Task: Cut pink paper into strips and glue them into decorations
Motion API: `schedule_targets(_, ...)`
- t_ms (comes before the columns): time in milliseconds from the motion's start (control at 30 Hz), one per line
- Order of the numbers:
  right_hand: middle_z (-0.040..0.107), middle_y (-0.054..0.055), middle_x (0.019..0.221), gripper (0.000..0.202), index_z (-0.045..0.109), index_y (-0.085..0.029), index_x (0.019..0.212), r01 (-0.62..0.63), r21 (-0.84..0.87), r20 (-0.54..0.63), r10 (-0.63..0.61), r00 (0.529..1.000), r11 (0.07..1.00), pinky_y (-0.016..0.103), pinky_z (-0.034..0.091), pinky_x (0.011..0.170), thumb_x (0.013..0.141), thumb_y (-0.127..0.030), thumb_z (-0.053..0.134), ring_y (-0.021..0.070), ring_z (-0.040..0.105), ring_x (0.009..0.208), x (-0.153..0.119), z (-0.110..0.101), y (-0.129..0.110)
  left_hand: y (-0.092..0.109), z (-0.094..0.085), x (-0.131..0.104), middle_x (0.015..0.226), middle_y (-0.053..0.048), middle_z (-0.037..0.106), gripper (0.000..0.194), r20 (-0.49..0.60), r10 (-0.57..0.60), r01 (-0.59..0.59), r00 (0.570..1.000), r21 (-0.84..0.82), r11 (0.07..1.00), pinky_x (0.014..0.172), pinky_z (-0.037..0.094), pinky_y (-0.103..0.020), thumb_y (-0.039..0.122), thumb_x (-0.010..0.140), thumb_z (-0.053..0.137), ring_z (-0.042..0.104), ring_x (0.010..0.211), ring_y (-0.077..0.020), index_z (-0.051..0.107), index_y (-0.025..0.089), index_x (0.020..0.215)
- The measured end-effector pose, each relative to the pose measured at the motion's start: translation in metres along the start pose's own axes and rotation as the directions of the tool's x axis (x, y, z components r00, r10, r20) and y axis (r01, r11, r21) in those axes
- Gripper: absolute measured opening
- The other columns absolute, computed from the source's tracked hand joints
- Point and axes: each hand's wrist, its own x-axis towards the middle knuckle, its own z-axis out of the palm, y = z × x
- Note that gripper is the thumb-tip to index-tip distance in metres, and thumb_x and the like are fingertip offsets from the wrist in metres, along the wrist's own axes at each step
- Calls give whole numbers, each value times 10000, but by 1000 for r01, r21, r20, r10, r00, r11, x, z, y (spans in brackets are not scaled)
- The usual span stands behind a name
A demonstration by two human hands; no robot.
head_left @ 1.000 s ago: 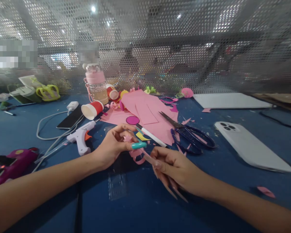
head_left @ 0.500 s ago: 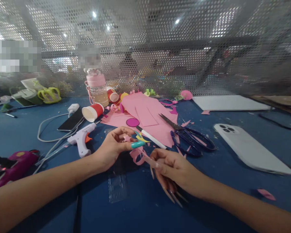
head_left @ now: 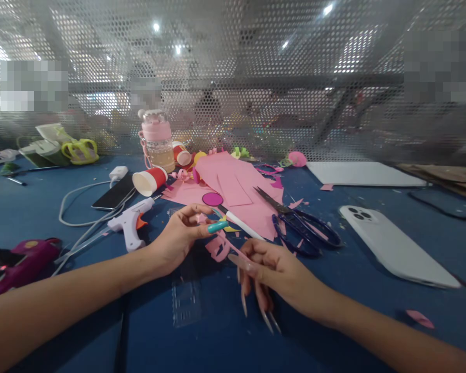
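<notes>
A curled pink paper strip (head_left: 218,247) hangs between my two hands. My left hand (head_left: 184,233), with long teal nails, pinches its upper part, where small pink folded paper shows between the fingers. The fingers of my right hand (head_left: 274,267) are closed on the strip's other end, the lower ones pointing down. Just beyond the hands lie pink paper sheets (head_left: 233,181), a magenta disc (head_left: 212,199) and a white pen (head_left: 244,225). Dark blue-handled scissors (head_left: 301,223) rest to the right of the sheets.
On the left are a white glue gun (head_left: 130,223), a black phone (head_left: 114,192), a cable, a red paper cup (head_left: 150,181) and a bottle (head_left: 157,142). A white phone (head_left: 396,246) lies right. Clear plastic packaging (head_left: 186,303) is in front.
My right hand has turned a little, with its lower fingers drawn closer in. The pink strip between the hands has shifted and looks more stretched. The view has tilted slightly.
</notes>
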Motion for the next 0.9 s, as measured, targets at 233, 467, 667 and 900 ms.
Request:
schedule_targets(233,599,-28,500,435,463,-163,696,5,-7,1,-5,1000,1000,137,350,310,639,-553,648,37,473,293,0,0,1,0,2,1,553,25,679,273,-45,-26,26,999,-12,1000,529,498,-136,36,431,801,634,516,-80,671,140,646)
schedule_targets(467,592,-32,495,435,467,-168,676,2,-23,8,-1,1000,1000,135,352,309,619,-551,665,36,476,299,2,-1,1,0,2,1,543,27,677,284,-57,-31,31,998,-10,999,524,502,-139,55,406,816,639,511,-87,694,152,644)
schedule_targets(667,585,-38,491,434,457,-172,663,-25,-18,5,25,1000,1000,127,351,307,613,-548,668,31,471,296,2,-2,3,0,0,0,543,30,670,300,-41,-35,33,999,-34,999,519,490,-129,32,427,807,625,507,-70,710,153,683)
schedule_targets(900,581,-42,474,434,449,-174,663,-17,-31,2,17,1000,999,119,343,299,616,-547,667,29,465,289,1,-1,4,0,1,1,531,30,665,310,-46,-42,41,998,-30,999,518,492,-127,50,405,817,618,495,-67,718,161,676)
